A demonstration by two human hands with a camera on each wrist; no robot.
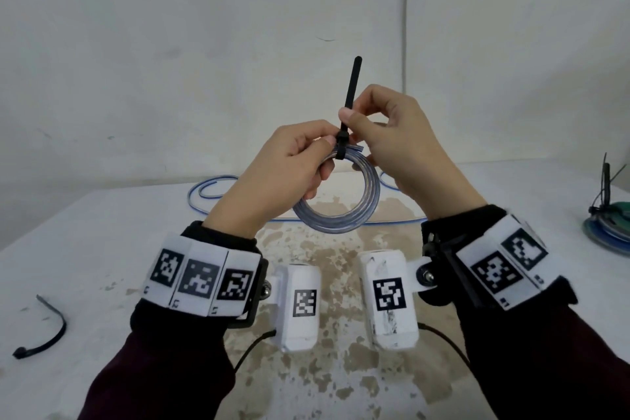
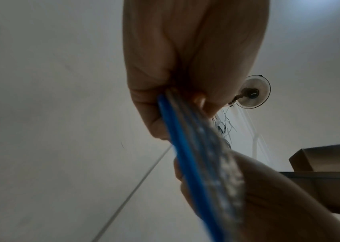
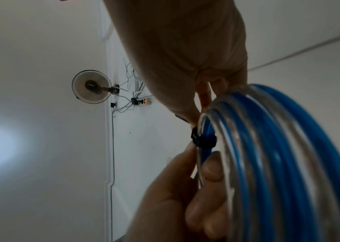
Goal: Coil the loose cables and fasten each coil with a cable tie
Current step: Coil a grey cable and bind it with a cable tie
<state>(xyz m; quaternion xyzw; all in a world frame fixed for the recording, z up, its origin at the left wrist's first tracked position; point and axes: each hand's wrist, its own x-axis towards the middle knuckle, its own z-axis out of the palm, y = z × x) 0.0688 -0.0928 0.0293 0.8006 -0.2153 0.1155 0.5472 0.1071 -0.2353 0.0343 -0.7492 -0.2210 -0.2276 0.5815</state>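
Head downward; wrists upward, close.

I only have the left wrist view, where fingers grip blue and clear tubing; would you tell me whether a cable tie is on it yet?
Observer: Yes, a black cable tie is looped round the top of the coil, tail pointing up.
Operator: What holds that tail?
Observer: The right hand pinches it just above the tie's head.
Operator: Is any cable left uncoiled?
Observer: One loose blue cable lies on the table behind the hands.
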